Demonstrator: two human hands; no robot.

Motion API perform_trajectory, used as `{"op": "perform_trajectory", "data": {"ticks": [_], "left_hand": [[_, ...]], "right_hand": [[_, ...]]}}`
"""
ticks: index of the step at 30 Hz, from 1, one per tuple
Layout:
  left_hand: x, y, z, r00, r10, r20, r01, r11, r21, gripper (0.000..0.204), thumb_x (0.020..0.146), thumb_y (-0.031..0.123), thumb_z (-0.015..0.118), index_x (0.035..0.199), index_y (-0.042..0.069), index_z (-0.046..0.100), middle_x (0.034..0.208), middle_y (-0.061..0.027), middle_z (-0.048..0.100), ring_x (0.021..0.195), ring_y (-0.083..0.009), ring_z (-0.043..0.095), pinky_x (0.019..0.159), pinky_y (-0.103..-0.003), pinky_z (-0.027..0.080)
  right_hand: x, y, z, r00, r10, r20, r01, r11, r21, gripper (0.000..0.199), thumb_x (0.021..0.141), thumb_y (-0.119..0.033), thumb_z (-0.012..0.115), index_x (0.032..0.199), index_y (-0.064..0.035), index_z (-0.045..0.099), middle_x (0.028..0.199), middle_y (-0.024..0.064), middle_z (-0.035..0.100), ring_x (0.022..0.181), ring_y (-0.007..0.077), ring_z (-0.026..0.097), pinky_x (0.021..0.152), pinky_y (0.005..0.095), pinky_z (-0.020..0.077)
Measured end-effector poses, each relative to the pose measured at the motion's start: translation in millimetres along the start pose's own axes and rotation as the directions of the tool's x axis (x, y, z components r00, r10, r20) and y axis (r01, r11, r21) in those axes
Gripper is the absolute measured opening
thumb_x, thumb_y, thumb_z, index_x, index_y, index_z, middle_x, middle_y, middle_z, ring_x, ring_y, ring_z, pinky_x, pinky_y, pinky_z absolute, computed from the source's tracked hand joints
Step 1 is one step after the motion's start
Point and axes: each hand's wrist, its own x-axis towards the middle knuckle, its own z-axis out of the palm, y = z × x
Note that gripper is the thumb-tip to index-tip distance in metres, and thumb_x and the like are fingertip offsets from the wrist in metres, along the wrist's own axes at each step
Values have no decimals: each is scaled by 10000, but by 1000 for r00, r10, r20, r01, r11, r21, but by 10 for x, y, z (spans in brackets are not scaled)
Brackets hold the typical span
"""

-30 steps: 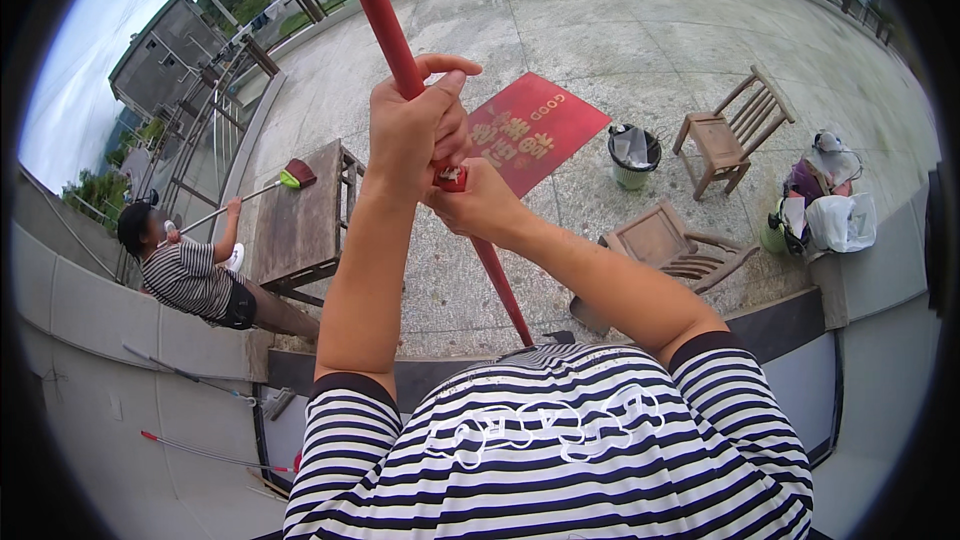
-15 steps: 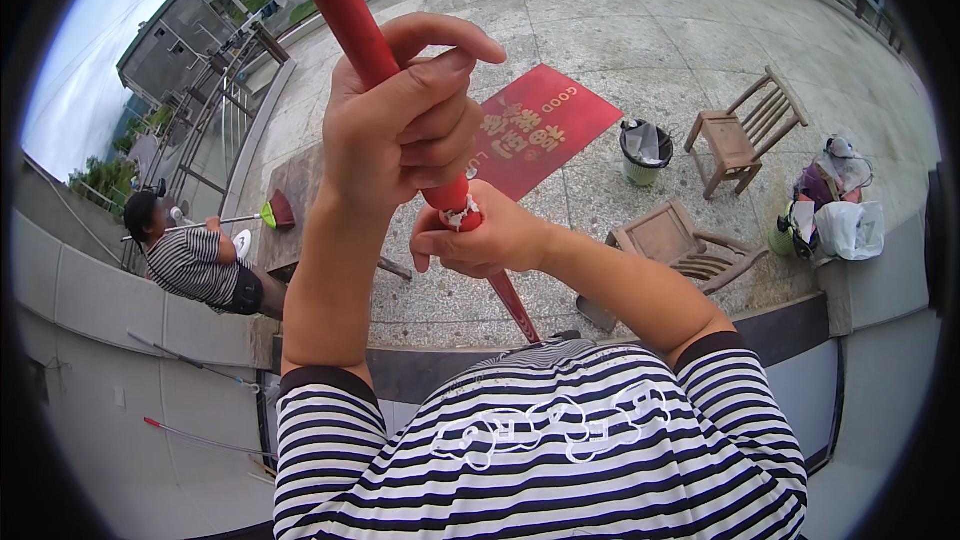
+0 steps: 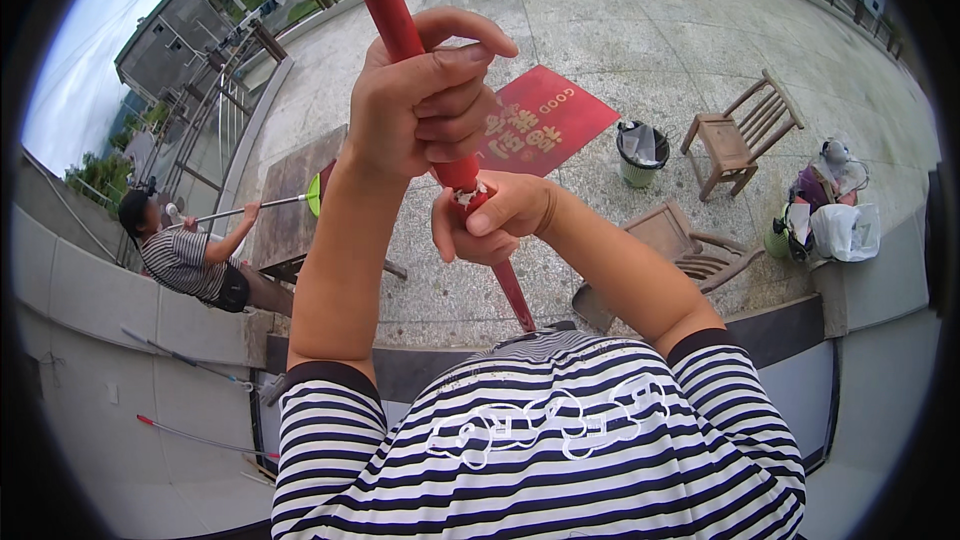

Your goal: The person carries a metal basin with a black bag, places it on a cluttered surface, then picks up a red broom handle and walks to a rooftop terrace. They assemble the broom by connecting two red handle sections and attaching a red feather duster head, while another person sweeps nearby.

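Observation:
A long red pole (image 3: 385, 0) slants through the middle, running out past the top edge and down to the front of my striped shirt. My left hand (image 3: 435, 100) is wrapped round its upper part, the index finger lifted off and bent. Just below, my right hand (image 3: 490, 220) grips the thinner lower section, thumb on top. Between the two hands, whitish flaky material (image 3: 468, 194) shows at a joint or worn spot. Whatever is at the pole's top end lies out of view.
At left a person (image 3: 195, 260) holds a long-handled broom (image 3: 314, 195) over a wooden table (image 3: 290, 210). A red mat (image 3: 560, 120), a bin (image 3: 642, 155), a wooden chair (image 3: 735, 140), another chair (image 3: 665, 232) and bags (image 3: 845, 230) stand on the paved floor. Sticks (image 3: 200, 435) lean at lower left.
Both my hands and the pole have shifted a little to the right, still gripping. The other person's arm has reached out, and their broom head has moved to the right, partly behind my left forearm.

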Motion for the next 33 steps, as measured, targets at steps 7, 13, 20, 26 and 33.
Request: {"op": "perform_trajectory", "data": {"ticks": [7,13,20,26,33], "left_hand": [[-121,80,-19,976,90,-197,-60,987,150,142,856,26,489,909,-46,599,474,55,271,365,-45,260,329,-226,188],[-9,-231,-216,834,155,-530,7,957,290,114,853,2,488,902,-39,582,500,49,292,376,-51,272,337,-229,211],[-146,24,-152,999,-19,34,18,1000,17,151,876,42,480,942,-39,591,488,65,230,373,-40,259,337,-222,182],[-225,104,-124,996,62,-61,-55,992,111,161,885,31,444,939,-46,574,471,68,241,353,-36,246,310,-213,189],[-86,-300,-223,799,181,-573,-2,954,299,117,858,0,471,907,-35,572,495,57,285,365,-51,271,327,-234,220]], "right_hand": [[215,107,304,789,-267,-554,4,903,-430,301,888,-223,649,700,-13,544,489,-35,419,367,28,330,346,206,214],[496,511,-54,220,-818,-532,-224,488,-844,267,857,-216,658,697,-21,571,528,9,511,463,120,458,452,306,360],[94,146,4,998,40,-54,-41,999,-1,338,880,-253,655,668,-23,529,469,-44,356,382,30,305,354,211,193],[237,191,235,874,-131,-468,-45,937,-346,408,907,-271,630,599,-95,429,471,-53,365,369,36,297,347,211,193],[430,624,-218,336,-744,-578,-193,546,-815,400,892,-277,639,592,-56,495,499,-37,453,454,63,403,424,260,313]]}}
